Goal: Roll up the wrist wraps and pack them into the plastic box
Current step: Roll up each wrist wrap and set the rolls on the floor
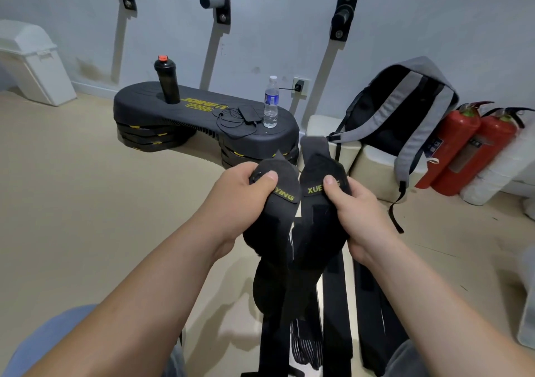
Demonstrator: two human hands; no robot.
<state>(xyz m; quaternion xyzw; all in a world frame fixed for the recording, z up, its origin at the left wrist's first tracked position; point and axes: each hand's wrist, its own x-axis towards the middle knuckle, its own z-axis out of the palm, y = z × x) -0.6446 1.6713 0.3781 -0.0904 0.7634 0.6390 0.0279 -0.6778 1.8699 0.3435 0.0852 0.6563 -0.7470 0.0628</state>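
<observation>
On the step platform (136,101), a shaker bottle (167,83) is set at the left end, a water bottle (271,104) at the right.

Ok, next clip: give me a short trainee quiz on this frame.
1. True or false: the left hand and the right hand each grip a wrap.
2. What stands on the step with the shaker? A) water bottle B) dumbbell C) towel
3. How many red extinguishers are in view?
Key: 1 true; 2 A; 3 two.
</observation>
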